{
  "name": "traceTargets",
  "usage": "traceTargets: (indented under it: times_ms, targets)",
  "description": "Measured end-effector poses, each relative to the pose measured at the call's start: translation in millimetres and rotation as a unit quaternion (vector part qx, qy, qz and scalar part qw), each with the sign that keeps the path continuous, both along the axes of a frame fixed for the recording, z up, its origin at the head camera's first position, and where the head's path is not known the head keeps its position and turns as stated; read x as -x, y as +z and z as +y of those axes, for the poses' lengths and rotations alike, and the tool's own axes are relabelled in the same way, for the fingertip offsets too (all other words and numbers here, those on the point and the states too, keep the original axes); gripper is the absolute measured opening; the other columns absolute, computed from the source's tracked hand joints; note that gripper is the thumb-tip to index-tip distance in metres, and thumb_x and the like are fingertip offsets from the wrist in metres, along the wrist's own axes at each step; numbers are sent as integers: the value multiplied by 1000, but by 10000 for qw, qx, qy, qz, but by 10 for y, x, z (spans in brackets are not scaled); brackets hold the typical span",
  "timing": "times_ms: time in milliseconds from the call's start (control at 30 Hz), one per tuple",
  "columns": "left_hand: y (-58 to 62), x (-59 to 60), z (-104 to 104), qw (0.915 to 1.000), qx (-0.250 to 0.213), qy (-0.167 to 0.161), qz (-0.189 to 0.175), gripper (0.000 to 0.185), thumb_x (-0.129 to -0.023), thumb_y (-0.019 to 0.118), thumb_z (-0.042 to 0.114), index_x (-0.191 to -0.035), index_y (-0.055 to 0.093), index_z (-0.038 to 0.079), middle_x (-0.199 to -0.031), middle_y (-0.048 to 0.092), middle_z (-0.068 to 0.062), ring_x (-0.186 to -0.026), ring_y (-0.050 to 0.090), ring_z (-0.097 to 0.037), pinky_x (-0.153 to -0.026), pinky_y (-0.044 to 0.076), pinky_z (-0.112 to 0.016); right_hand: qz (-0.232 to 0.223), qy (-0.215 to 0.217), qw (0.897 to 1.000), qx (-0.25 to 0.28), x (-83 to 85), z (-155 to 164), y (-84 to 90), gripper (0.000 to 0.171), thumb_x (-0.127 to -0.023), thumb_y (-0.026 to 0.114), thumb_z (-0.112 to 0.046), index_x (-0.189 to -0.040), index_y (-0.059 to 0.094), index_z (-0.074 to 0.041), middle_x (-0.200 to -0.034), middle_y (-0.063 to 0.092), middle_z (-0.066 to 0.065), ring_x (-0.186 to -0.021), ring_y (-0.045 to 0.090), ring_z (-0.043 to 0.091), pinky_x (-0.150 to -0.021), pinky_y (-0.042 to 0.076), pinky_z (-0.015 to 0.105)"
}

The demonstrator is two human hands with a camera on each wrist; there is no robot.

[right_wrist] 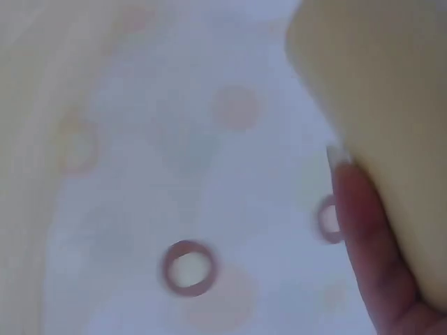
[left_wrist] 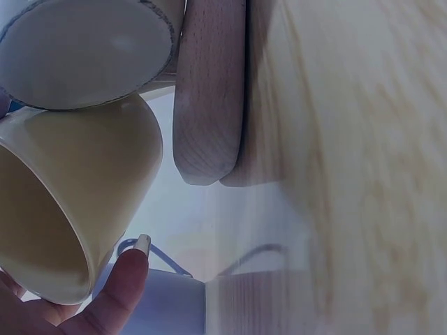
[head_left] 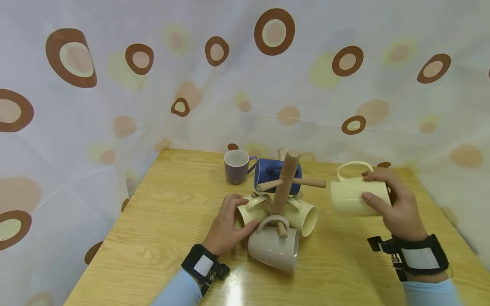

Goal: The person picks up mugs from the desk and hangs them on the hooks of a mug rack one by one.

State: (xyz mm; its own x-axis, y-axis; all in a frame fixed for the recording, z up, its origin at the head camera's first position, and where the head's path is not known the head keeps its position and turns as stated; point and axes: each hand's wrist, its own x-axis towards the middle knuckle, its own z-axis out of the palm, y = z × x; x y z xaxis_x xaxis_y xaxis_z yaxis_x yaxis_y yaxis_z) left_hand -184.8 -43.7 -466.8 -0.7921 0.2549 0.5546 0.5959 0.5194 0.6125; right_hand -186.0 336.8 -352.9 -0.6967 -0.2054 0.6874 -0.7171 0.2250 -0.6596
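My right hand (head_left: 400, 208) grips a cream mug (head_left: 352, 199) on its side in the air, right of the wooden mug tree (head_left: 288, 170), handle up. Its pale side (right_wrist: 398, 112) fills the right of the right wrist view. Around a second cream mug (head_left: 257, 211), hanging by its handle on the tree's left, my left hand (head_left: 226, 227) has thumb and fingers on opposite sides. That mug's open mouth shows in the left wrist view. A grey mug (head_left: 272, 250) hangs in front, another cream mug (head_left: 306, 219) to the right, and a blue mug (head_left: 264, 165) behind.
A purple-grey mug (head_left: 235, 173) stands upright on the wooden table (head_left: 164, 204), behind the tree at left. One bare peg (head_left: 311, 182) sticks out rightward and another (head_left: 268, 185) toward the front left. Patterned curtain (head_left: 245, 85) surrounds the table's back and sides.
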Motion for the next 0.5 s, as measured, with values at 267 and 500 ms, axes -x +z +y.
traceTargets:
  times_ms: [267, 500]
  targets:
    - [-7, 7, -6, 10000, -51, 42, 24, 57, -84, 76, 33, -128, 48, 10, -133, 46, -12, -127, 48, -23, -106, 44, -44, -526, 3309, 9312, 1436, -186, -240, 351, 44, -79, 35, 16, -119, 51, 15, -129, 52, 28, -118, 53, 35, -70, 56, 30]
    - [-39, 6, -8, 9999, 91, 16, 103, 55, -87, 72, 40, -129, 47, 13, -133, 45, -7, -126, 48, -21, -104, 45, -42, -1174, 3209, 9357, 877, -92, -385, 140, 54, -81, 30, 9, -128, 55, 0, -138, 41, 16, -106, 56, 25, -63, 55, 33]
